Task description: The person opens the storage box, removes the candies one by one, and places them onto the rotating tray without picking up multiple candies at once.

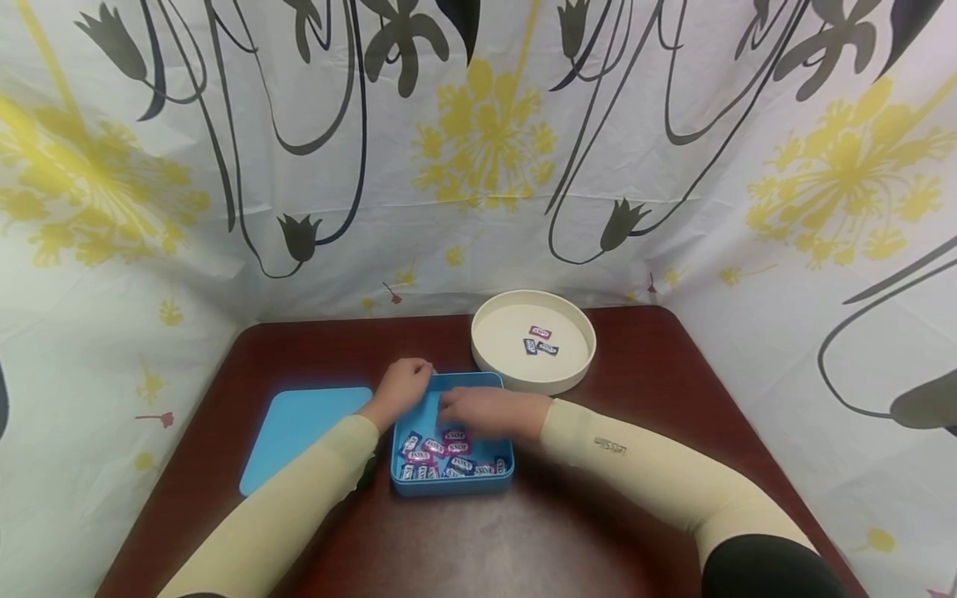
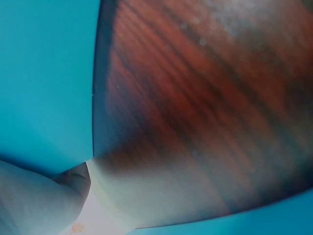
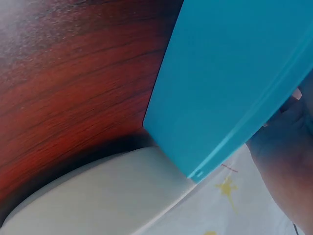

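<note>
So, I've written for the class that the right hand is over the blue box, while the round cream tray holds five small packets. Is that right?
Not quite: the round cream tray holds three small packets, not five, as the head view shows. The right hand is indeed over the blue box.

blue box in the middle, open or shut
Open: the head view looks into the blue box, where small packets lie in sight with no lid over them.
</note>
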Demonstrator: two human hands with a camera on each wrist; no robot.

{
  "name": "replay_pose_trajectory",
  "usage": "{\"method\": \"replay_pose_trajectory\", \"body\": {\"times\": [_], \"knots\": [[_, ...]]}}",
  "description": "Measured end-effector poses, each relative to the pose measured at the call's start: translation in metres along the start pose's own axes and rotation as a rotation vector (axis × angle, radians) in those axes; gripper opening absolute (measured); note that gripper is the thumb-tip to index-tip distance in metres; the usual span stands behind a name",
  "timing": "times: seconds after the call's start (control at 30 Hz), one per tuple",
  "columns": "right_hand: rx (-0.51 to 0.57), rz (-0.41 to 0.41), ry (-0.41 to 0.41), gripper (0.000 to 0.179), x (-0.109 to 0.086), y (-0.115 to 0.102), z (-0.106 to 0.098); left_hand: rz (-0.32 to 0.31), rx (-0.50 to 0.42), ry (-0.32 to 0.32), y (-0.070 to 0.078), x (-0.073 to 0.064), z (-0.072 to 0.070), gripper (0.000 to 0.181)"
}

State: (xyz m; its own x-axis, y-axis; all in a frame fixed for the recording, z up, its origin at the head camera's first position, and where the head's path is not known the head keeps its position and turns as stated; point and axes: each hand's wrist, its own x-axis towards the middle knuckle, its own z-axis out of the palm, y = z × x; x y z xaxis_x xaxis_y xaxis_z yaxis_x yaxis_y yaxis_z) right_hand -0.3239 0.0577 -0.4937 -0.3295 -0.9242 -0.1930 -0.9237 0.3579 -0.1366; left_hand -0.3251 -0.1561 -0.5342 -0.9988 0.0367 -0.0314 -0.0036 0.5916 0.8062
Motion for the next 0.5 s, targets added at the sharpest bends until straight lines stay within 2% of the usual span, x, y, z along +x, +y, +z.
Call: {"method": "replay_pose_trajectory", "body": {"times": [0.13, 0.5], "knots": [[-0.004, -0.016, -0.017, 0.042, 0.0023, -0.0031, -0.0012, -0.001, -0.003, 0.001, -0.0010, 0.0009, 0.0002, 0.036], [-0.011, 0.003, -0.035, 0.041, 0.0052, -0.0022, 0.0022, 0.004, -0.017, 0.003, -0.0021, 0.0030, 0.0016, 0.037]]}}
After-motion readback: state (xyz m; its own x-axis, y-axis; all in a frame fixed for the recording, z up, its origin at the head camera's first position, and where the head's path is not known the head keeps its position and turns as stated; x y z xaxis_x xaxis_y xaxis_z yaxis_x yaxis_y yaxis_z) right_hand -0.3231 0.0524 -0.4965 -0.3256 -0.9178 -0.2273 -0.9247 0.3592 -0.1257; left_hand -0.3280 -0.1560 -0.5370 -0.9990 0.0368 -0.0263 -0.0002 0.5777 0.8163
